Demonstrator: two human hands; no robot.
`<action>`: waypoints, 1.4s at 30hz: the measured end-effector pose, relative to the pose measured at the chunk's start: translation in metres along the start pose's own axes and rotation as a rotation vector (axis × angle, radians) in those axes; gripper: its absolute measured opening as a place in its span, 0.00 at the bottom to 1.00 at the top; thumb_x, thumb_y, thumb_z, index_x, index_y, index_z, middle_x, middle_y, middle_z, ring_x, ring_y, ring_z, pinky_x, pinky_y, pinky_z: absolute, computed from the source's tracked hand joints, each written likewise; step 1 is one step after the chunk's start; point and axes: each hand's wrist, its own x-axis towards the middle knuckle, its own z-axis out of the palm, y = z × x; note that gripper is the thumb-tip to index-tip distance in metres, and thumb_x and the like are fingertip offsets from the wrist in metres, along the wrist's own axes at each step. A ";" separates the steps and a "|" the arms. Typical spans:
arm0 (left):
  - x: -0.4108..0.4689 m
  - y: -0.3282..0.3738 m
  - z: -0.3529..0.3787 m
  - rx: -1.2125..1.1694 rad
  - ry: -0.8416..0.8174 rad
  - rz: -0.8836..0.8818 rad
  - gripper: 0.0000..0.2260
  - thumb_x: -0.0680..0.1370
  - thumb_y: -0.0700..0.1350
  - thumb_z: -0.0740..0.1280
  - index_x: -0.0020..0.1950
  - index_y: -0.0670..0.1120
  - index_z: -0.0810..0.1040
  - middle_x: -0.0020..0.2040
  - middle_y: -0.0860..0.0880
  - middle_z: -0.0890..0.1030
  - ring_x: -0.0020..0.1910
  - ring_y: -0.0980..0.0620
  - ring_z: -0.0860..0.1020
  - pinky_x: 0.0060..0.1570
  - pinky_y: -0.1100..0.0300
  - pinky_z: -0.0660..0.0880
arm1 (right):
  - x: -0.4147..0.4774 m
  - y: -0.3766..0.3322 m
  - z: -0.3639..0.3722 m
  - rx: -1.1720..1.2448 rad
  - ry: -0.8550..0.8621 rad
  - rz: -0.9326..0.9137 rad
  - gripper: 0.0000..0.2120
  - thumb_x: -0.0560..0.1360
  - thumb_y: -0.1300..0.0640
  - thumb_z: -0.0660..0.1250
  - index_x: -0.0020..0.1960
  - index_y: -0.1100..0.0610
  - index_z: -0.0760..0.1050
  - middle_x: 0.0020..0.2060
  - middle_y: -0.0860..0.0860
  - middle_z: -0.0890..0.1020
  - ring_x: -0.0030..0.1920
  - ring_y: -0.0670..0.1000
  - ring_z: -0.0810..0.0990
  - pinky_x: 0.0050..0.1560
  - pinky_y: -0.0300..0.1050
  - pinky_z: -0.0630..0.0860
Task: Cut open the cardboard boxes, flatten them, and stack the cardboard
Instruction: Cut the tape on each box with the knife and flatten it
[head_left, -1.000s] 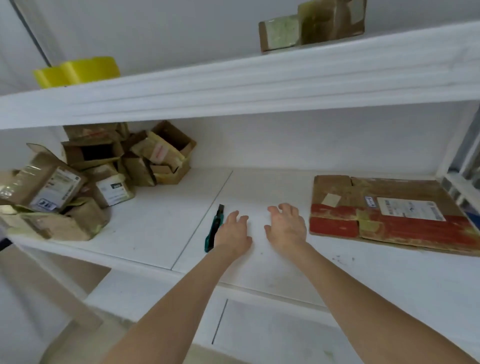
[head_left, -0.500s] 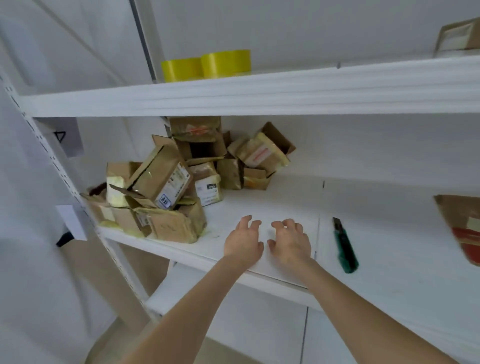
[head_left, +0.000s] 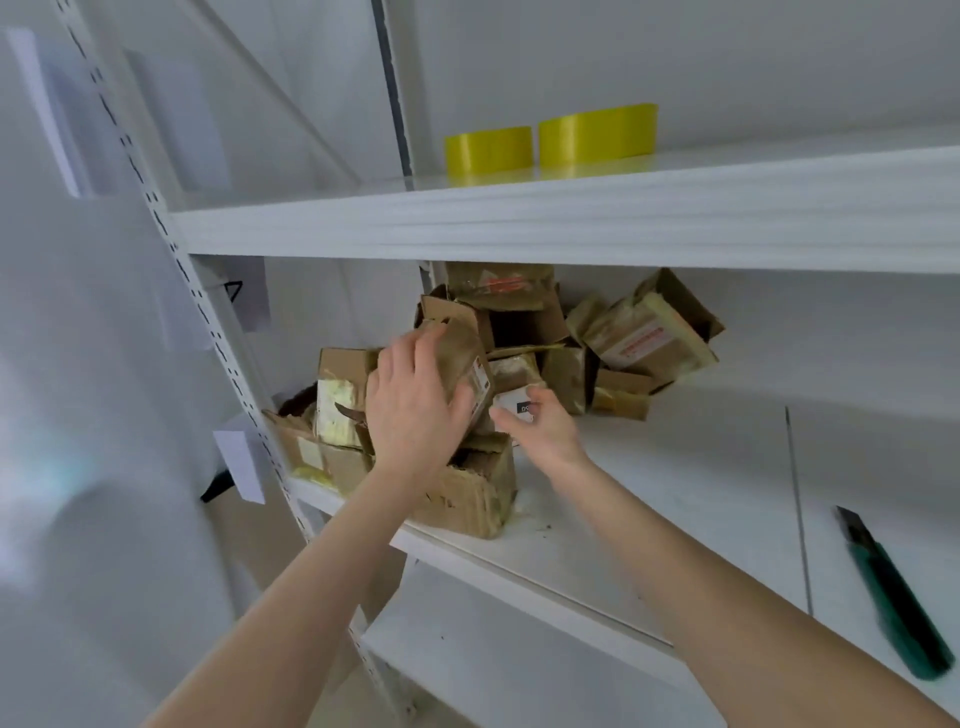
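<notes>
A pile of worn brown cardboard boxes (head_left: 545, 358) fills the left end of the middle shelf (head_left: 649, 499). My left hand (head_left: 415, 415) lies over a tilted box with a label (head_left: 460, 351) on top of the pile, fingers across its side and thumb curled under its lower edge. My right hand (head_left: 543, 434) is just right of that box, thumb and fingers spread apart at its lower corner, in front of a white-labelled box (head_left: 514, 408). A green utility knife (head_left: 893, 592) lies on the shelf far to the right, away from both hands.
Two yellow tape rolls (head_left: 545, 140) stand on the upper shelf (head_left: 571, 223), which overhangs the pile. A slotted white upright (head_left: 223, 338) bounds the shelf on the left. A lower shelf (head_left: 493, 670) shows beneath my arms.
My view swung left toward the pile. Both hands left the bare shelf board and reached up to the boxes; my left hand took hold of the top labelled box. The knife stayed put.
</notes>
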 end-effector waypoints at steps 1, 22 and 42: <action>0.006 -0.012 -0.004 -0.007 0.001 -0.044 0.24 0.74 0.48 0.66 0.68 0.44 0.70 0.62 0.44 0.74 0.60 0.44 0.73 0.55 0.49 0.72 | 0.007 -0.005 0.004 0.080 -0.016 0.030 0.38 0.72 0.43 0.72 0.75 0.56 0.61 0.70 0.55 0.70 0.68 0.55 0.70 0.66 0.48 0.69; -0.023 -0.091 -0.009 -0.733 -0.384 -0.357 0.31 0.72 0.56 0.71 0.72 0.54 0.65 0.66 0.56 0.73 0.64 0.57 0.72 0.63 0.51 0.73 | 0.031 -0.045 0.046 0.582 -0.063 0.198 0.31 0.68 0.36 0.71 0.65 0.52 0.74 0.57 0.52 0.82 0.56 0.53 0.80 0.57 0.51 0.77; -0.037 0.016 0.000 -1.131 -0.393 -0.149 0.07 0.80 0.45 0.63 0.49 0.53 0.81 0.49 0.61 0.79 0.52 0.65 0.75 0.46 0.78 0.67 | -0.097 -0.004 -0.119 0.898 0.161 0.226 0.41 0.63 0.27 0.66 0.66 0.55 0.72 0.60 0.62 0.79 0.59 0.65 0.79 0.57 0.60 0.76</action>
